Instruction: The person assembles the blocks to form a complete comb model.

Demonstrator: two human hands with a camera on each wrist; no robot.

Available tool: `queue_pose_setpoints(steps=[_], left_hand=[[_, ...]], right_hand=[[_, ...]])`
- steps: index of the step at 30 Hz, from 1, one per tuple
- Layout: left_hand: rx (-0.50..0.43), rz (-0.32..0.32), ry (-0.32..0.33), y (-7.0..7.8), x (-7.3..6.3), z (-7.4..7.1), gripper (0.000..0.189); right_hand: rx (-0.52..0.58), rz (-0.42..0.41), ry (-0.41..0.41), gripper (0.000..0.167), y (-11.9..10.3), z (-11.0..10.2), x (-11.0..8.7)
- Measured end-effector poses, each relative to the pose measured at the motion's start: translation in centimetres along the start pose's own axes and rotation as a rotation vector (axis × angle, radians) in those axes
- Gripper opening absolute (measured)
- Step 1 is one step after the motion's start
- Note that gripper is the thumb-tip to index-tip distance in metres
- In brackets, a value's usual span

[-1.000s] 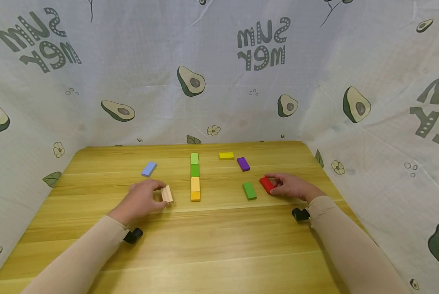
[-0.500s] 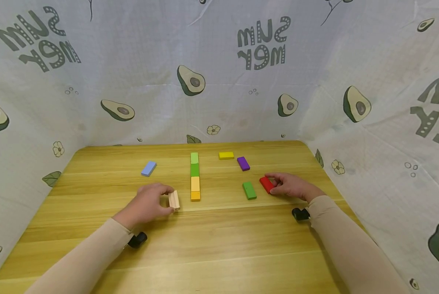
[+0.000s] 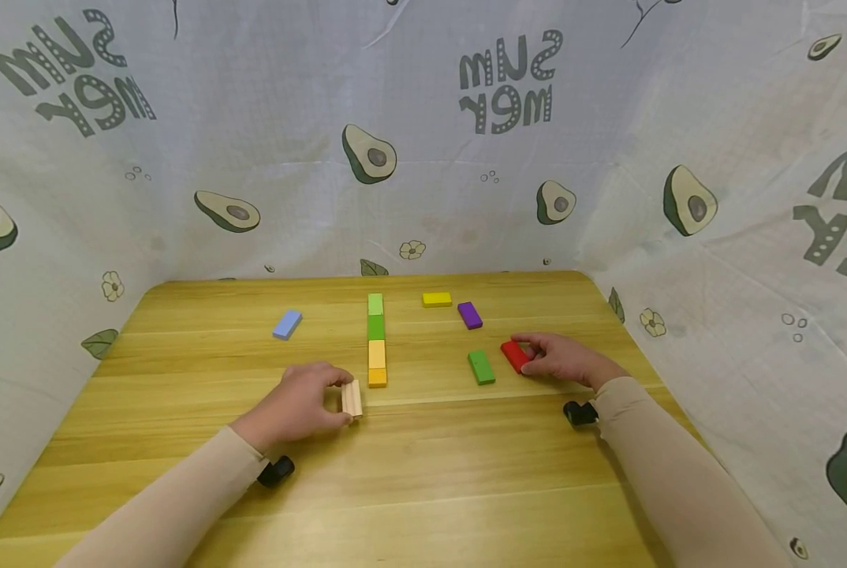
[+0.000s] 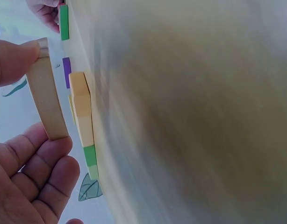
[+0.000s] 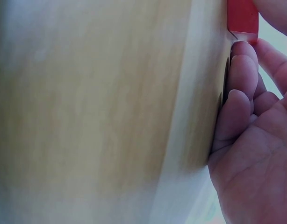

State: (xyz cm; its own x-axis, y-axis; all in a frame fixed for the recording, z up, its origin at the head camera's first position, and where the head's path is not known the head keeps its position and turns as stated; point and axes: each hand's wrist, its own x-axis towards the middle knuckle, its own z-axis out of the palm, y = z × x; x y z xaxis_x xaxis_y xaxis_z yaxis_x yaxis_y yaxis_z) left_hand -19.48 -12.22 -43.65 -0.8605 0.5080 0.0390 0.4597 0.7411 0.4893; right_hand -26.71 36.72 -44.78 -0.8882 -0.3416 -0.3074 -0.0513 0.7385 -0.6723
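Note:
My left hand (image 3: 301, 406) pinches a plain wooden block (image 3: 352, 399) by its two ends, between thumb and fingertips. In the left wrist view that wooden block (image 4: 47, 98) is held up off the table. Just beyond it lies a row of end-to-end blocks: orange (image 3: 377, 378), light orange (image 3: 377, 354), green (image 3: 376, 327) and light green (image 3: 375, 304). On the right, my right hand (image 3: 561, 359) holds a red block (image 3: 514, 356) on the table between thumb and fingers. In the right wrist view only one end of the red block (image 5: 242, 18) shows.
A loose green block (image 3: 481, 368) lies left of the red one. Purple (image 3: 469, 315) and yellow (image 3: 437, 300) blocks lie farther back, and a blue block (image 3: 287, 324) lies at the left. A printed cloth (image 3: 423, 197) hangs behind the wooden table (image 3: 430, 481).
My left hand has moved right and slightly nearer to me with the wooden block, towards the orange end of the row. My right hand and the red block have stayed in place.

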Motion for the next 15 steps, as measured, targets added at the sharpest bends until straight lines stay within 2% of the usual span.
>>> queue_pose_setpoints(steps=[15], left_hand=[[-0.003,0.021,-0.035,1.0,0.3,1.2,0.053]], right_hand=[[0.009,0.004,-0.006,0.074,0.4,0.0,0.2]])
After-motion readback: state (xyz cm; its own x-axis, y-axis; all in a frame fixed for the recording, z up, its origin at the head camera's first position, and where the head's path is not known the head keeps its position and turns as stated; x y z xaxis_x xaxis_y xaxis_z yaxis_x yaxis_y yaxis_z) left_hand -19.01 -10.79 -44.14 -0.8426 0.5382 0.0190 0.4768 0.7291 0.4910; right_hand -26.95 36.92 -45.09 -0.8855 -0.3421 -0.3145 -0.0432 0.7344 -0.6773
